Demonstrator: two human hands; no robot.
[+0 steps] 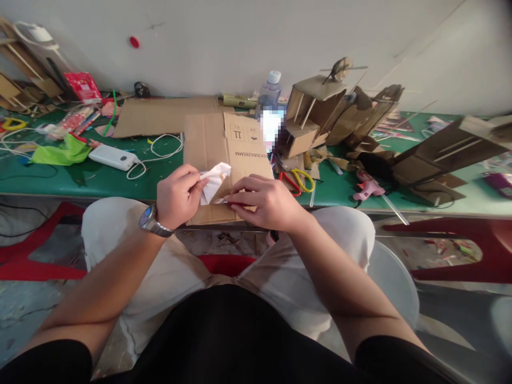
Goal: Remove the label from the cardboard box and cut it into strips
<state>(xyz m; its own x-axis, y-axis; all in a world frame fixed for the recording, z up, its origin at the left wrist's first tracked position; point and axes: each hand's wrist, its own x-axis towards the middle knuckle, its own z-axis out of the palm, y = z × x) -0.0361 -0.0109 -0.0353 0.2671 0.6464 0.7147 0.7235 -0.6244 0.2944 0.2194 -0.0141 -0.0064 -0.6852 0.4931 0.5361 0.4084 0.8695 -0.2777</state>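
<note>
A creased brown cardboard piece with black printing (248,166) lies at the front of the green-topped desk (60,184), directly before the person. Above its near part, the left hand (180,194) pinches a crumpled, folded piece of white paper (213,185) between thumb and fingers; whether the paper touches the printed cardboard cannot be told. A silver metal wristwatch (156,221) circles the left wrist. The right hand (266,202), over the near right part of the printed cardboard, has its thumb and fingers pinched together on a slim object with a pale tip (221,201), close beside the paper; the fingers cover most of it, so its kind cannot be made out.

To the left of the printed cardboard are a white rectangular power bank (113,157) with a looped white cable (162,160) and, farther out, a bright lime-green crumpled sheet (63,152). A flat, plain brown cardboard sheet (160,114) lies behind it to the left. A clear plastic bottle with a white cap (270,93) stands behind it. Just to its right lie scissors with red and yellow handles (303,180); farther right rests a pink glue gun (368,188).
</note>
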